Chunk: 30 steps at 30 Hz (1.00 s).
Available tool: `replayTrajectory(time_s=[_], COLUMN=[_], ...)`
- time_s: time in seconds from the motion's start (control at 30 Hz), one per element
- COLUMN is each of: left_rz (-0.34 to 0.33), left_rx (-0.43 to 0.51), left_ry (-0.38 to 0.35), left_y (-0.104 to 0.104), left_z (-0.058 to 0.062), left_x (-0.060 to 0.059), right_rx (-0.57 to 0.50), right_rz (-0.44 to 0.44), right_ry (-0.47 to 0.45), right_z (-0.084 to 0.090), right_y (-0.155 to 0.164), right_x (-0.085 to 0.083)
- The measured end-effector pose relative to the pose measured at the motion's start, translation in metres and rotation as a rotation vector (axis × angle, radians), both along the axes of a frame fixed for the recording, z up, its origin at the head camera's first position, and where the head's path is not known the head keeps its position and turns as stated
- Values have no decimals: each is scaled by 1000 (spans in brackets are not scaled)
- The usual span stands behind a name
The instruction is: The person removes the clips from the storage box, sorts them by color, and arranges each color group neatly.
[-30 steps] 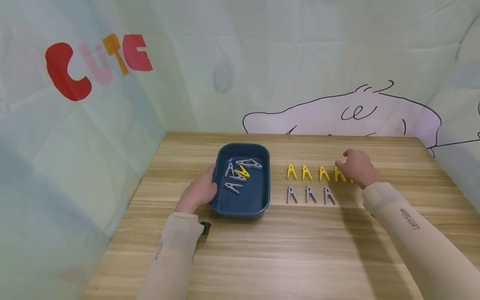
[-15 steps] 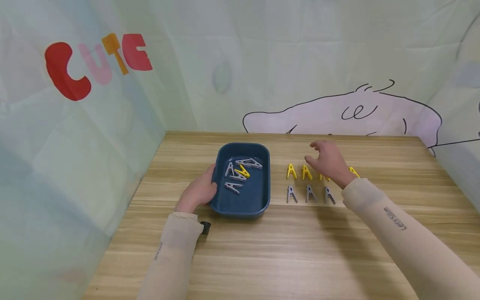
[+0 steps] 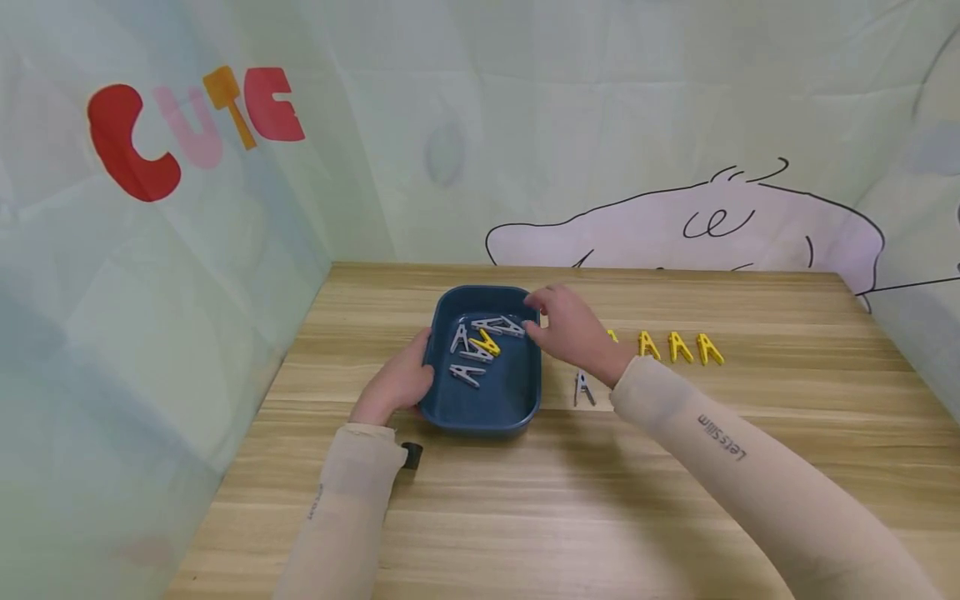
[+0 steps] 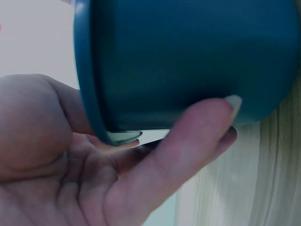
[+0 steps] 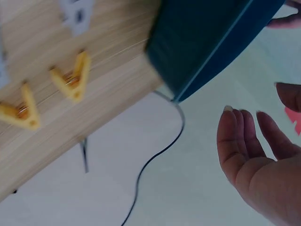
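The blue tray [image 3: 450, 408] is gripped at its near-left wall by the left hand [image 3: 395, 385], thumb over the rim and fingers [image 4: 188, 141] curled against the outside. The right hand [image 3: 572, 332] is held over the tray's far-right corner, fingers loosely spread and empty. Pegs [image 3: 480, 343] are seen just left of it in the tray; yellow pegs [image 3: 678, 347] are lined up to its right, a grey peg [image 3: 582, 388] just below it.

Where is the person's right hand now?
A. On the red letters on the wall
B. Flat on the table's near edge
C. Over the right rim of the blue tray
C: the right hand hovers, fingers relaxed and empty, at the blue tray's right rim.
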<state>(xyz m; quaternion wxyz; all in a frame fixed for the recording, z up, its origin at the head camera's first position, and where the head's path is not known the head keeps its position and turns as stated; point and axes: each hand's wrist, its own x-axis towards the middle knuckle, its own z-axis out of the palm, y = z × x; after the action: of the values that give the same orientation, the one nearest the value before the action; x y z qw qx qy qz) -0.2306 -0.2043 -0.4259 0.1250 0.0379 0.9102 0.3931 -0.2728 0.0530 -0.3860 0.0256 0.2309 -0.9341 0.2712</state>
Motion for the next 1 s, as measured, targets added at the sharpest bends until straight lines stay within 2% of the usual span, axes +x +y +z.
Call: replayTrajectory(time_s=[0.23,0.47,0.7,1.0], left_rz=[-2,-20,-19,-14], left_rx=[13,-39,7,34], left_ry=[-1,35,10,-20], left_y=[-1,0,0,-2], left_z=[-1,-1,0,3], left_x=[0,0,-1,1], right_rx=[160,208,269,328], right_rz=[113,162,197,181], right_ry=[-135,-225,-200,-174], right_z=[-4,-21,-36,-48], right_y=[-45,-69,-80,-93], right_x=[3,-2,-5,-4])
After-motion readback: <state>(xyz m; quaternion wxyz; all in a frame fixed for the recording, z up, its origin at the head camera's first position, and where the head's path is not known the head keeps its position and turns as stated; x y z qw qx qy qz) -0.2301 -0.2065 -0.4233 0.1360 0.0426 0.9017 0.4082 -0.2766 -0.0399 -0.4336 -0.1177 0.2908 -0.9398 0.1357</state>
